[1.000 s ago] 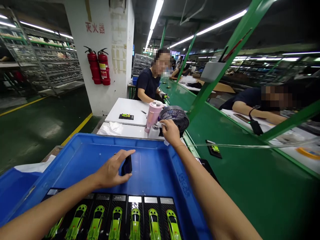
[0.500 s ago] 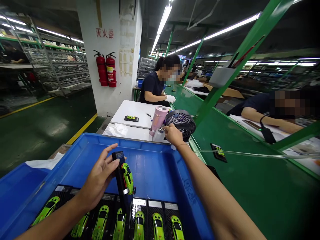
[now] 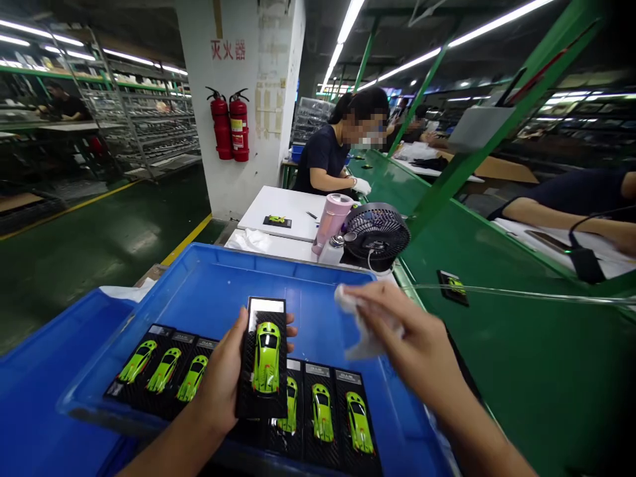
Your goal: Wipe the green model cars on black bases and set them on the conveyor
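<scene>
My left hand (image 3: 226,374) is wrapped round the edges of a black display base with a lime-green model car (image 3: 268,358) on it, tilted so the car and the base's pale label face me. To the right of it, my right hand (image 3: 407,331) pinches a crumpled white cloth (image 3: 370,334), somewhat blurred by motion. Both hands are over a blue plastic tray (image 3: 223,271). A row of similar model cars on black bases, such as the right-hand car (image 3: 358,421), lies in the tray; my left hand and the held base hide part of the row.
Beyond the tray stand a pink tumbler (image 3: 332,222), a small dispenser bottle (image 3: 334,248) and a black fan (image 3: 380,232). A co-worker (image 3: 325,159) sits behind a white table (image 3: 248,215). Along the right runs a green conveyor (image 3: 517,358) carrying another car (image 3: 453,286).
My right hand has come back from the dispenser bottle to above the tray, now with the white cloth. My left hand has turned the model car's base to face me.
</scene>
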Available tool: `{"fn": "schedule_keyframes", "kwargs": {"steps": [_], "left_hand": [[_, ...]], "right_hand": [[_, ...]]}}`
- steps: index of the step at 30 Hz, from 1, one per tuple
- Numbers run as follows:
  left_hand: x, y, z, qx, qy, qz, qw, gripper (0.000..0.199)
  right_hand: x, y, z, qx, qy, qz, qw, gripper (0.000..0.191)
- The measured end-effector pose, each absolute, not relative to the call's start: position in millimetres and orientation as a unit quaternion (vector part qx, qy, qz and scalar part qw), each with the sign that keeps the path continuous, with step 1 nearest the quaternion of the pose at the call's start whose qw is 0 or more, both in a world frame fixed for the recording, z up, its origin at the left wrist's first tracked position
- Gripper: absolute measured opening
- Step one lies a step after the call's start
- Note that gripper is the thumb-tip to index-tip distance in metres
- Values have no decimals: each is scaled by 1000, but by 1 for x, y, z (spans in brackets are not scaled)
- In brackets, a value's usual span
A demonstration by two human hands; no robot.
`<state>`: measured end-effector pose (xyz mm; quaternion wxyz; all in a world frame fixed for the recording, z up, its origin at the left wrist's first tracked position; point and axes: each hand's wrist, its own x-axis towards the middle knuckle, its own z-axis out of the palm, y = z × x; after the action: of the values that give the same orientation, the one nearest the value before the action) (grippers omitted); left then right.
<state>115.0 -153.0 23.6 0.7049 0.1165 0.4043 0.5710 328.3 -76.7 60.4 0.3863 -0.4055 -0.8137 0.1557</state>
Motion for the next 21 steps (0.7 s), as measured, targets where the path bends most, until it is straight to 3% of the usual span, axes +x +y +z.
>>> {"fn": "schedule_keyframes", "kwargs": {"steps": [2, 6, 12, 21], "left_hand": [[126, -158, 20, 119, 381, 566, 721, 50], [147, -169, 20, 146, 376, 562, 722, 56], [161, -183, 22, 197, 396, 572, 690, 55], [166, -183, 20, 207, 409, 575, 677, 54]], "right_hand": [[328, -124, 51, -325, -823, 206, 418, 37], [319, -172, 35, -300, -837, 188, 418, 48], [309, -183, 27, -300, -853, 113, 412, 43], [313, -189, 13, -314, -845, 132, 413, 46]]}}
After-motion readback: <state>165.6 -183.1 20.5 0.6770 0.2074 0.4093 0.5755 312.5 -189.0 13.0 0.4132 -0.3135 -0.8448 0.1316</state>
